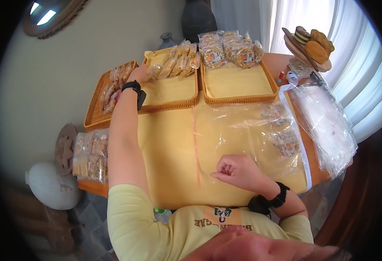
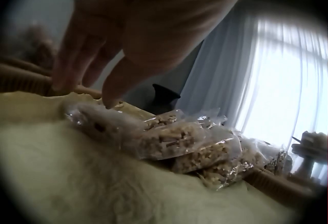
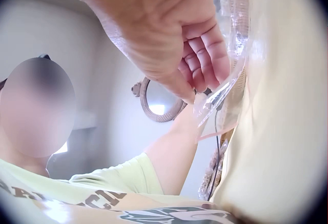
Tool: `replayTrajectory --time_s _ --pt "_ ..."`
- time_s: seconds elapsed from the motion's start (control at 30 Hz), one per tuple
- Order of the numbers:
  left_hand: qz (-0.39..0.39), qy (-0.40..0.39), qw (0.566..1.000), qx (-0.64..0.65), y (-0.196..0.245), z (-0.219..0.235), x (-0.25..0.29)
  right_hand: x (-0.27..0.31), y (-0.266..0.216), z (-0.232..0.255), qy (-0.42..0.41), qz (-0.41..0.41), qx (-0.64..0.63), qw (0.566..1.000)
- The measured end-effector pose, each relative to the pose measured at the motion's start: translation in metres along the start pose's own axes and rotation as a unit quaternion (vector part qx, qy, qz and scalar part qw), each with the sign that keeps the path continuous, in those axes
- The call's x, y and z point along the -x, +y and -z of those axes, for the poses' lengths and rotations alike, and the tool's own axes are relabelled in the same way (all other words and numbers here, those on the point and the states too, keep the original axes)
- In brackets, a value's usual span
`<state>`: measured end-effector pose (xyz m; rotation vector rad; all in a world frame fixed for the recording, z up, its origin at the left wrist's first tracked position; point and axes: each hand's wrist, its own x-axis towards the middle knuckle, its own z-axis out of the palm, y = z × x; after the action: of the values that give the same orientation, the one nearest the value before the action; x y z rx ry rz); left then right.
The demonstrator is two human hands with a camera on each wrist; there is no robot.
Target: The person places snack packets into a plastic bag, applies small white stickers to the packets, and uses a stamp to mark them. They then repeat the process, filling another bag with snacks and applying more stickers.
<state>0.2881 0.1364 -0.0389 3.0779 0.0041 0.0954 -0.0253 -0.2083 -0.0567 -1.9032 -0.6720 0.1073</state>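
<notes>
My left hand reaches to the left end of the middle wicker tray. In the left wrist view its fingers and thumb point down, apart, with the thumb tip right at a clear-wrapped snack packet. More wrapped clusters lean in a row beside it. My right hand is near the front of the table, fingers curled. Between thumb and fingers it pinches the edge of a large clear plastic bag, lifting that edge in the right wrist view. Snack packets lie at the bag's right end.
A left wicker tray and a right wicker tray also hold packets. Filled bags sit at the table's left edge. On the right are a stack of clear bags, a glue stick and a hat ornament.
</notes>
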Motion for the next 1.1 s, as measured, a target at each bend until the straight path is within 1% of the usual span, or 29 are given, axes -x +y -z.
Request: replayTrajectory --time_s 0.03,0.07,0.13,0.17,0.23,0.27,0.3,0.37,0.4,0.47,0.5,0.53,0.57,0.6,0.63,0.7,0.73,0.8,0.83,0.9,0.93,1.0,1.03,1.1 --pt "0.007 -0.058 0.998 -0.013 0.003 0.006 0.004 0.001 0.002 0.0 0.003 -0.004 -0.001 1.0" --pt "0.008 -0.062 0.998 -0.016 -0.002 0.001 -0.001 0.002 0.002 0.0 0.002 -0.006 -0.005 1.0" --pt "-0.134 -0.044 0.986 -0.088 -0.012 -0.013 -0.017 0.003 0.002 0.0 0.011 0.003 -0.006 1.0" --pt "-0.132 -0.045 0.986 -0.088 -0.012 -0.019 -0.025 0.004 0.002 -0.001 0.009 0.004 -0.007 1.0" --pt "-0.114 -0.149 0.982 0.011 -0.011 -0.026 -0.035 0.004 0.003 -0.002 0.02 -0.003 -0.004 1.0" --pt "-0.093 -0.134 0.986 -0.018 0.0 -0.02 -0.026 0.004 0.003 -0.002 0.014 0.004 -0.003 1.0" --pt "-0.069 -0.137 0.987 -0.038 0.009 -0.012 -0.018 0.006 0.003 -0.002 0.016 0.001 -0.001 1.0" --pt "-0.054 -0.131 0.989 -0.042 0.008 -0.014 -0.018 0.004 0.0 -0.001 0.014 -0.001 0.001 1.0" --pt "-0.051 -0.132 0.989 -0.041 0.004 -0.013 -0.016 0.004 -0.003 -0.001 0.003 -0.007 0.008 1.0" --pt "-0.075 -0.134 0.988 0.013 0.009 -0.003 -0.008 0.006 -0.003 -0.001 -0.003 -0.017 0.015 1.0" --pt "-0.079 -0.135 0.988 0.014 0.013 0.0 -0.004 0.005 -0.001 -0.002 -0.006 -0.002 0.005 1.0" --pt "-0.079 -0.125 0.989 -0.015 0.016 0.004 0.001 0.005 0.0 -0.003 -0.009 0.014 -0.006 1.0" --pt "-0.077 -0.114 0.99 -0.043 0.018 0.005 0.003 0.005 0.001 -0.003 -0.009 0.012 -0.005 1.0" --pt "-0.096 -0.096 0.988 -0.079 0.016 0.005 0.002 0.005 0.002 -0.003 -0.012 0.018 -0.007 1.0" --pt "-0.097 -0.097 0.987 -0.079 0.012 0.003 -0.001 0.005 0.002 -0.003 -0.014 0.024 -0.008 1.0" --pt "-0.128 -0.032 0.979 -0.154 0.005 -0.004 -0.006 0.005 0.001 -0.003 -0.012 0.027 -0.004 1.0" --pt "-0.129 -0.033 0.979 -0.155 0.002 -0.008 -0.009 0.005 0.001 -0.003 -0.011 0.031 -0.001 0.999" --pt "-0.183 -0.019 0.971 -0.151 -0.003 -0.014 -0.017 0.004 0.001 -0.003 -0.012 0.029 0.0 0.999" --pt "-0.184 -0.02 0.971 -0.152 -0.003 -0.014 -0.017 0.004 0.001 -0.003 -0.014 0.028 0.0 1.0" --pt "-0.242 -0.026 0.968 -0.056 -0.005 -0.014 -0.018 0.004 0.0 -0.004 -0.014 0.026 -0.001 1.0" --pt "-0.242 -0.026 0.968 -0.057 -0.006 -0.016 -0.021 0.004 -0.001 -0.004 -0.013 0.025 -0.001 1.0" --pt "-0.214 -0.067 0.974 -0.026 -0.005 -0.018 -0.026 0.004 -0.001 -0.003 -0.017 0.027 0.008 0.999" --pt "-0.217 -0.068 0.973 -0.027 -0.003 -0.018 -0.031 0.004 -0.001 -0.003 -0.02 0.028 0.018 0.999" --pt "-0.146 -0.144 0.978 -0.024 -0.001 -0.019 -0.037 0.005 0.0 -0.002 -0.021 0.025 0.017 0.999"
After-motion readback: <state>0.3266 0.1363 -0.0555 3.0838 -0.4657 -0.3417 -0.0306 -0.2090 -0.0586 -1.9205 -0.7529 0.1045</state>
